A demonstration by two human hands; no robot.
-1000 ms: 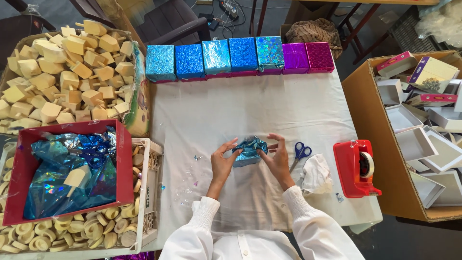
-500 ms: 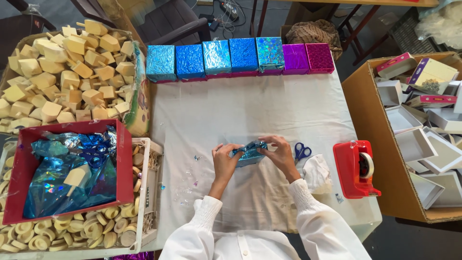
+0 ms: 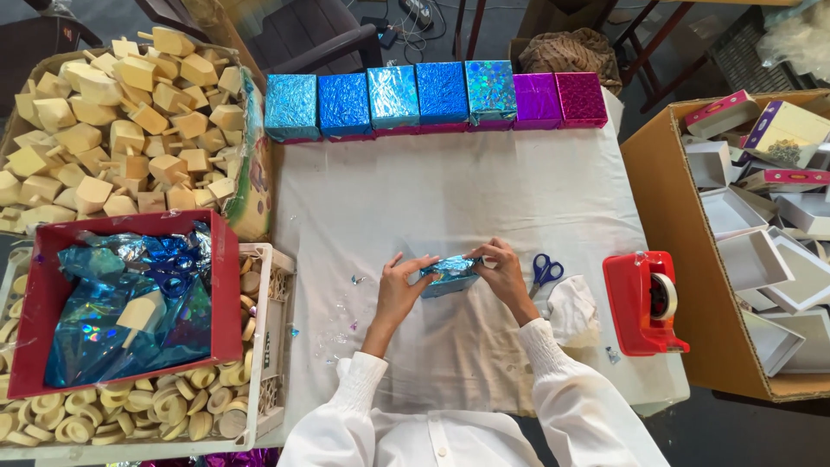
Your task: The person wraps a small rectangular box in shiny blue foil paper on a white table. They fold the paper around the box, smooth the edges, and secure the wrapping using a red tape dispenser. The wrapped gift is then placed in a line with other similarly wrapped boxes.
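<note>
A: Scanning left to right, fast. Far left you've got a pile of wooden blocks [image 3: 121, 130], below it a red tray [image 3: 226, 294] with loose blue foil [image 3: 130, 303] and one wooden piece lying in it, then a white crate [image 3: 275, 346] of wooden rings. None of that is in your hands.

B: And the hands?

A: Your left hand [image 3: 399, 290] is at the left end of the small foil-wrapped block [image 3: 450, 275], fingers curled onto it, pinching the foil there. Your right hand [image 3: 503, 270] is closed on the right end, fingertips pressing the foil edge down. So both grip the same piece. It sits low over the white cloth [image 3: 450, 199], about the middle of the table, between your hands; can't tell if it rests on the cloth.

B: Step?

A: Looks like you're mid-wrap, folding the foil ends in. Foil covers the top already, ends look bunched and not flat, so I'd call it past halfway on this piece.

B: What does the next move need?

A: My guess: keep one hand pinning the fold so it doesn't spring open while the other frees up. Scissors [image 3: 545, 270] lie just right of your right hand, a crumpled white rag [image 3: 572, 310] beside them, the red tape dispenser [image 3: 644, 303] further right, the carton of white boxes [image 3: 761, 225] last.

B: Back edge?

A: Row of wrapped boxes [image 3: 432, 97], blue then purple.
</note>
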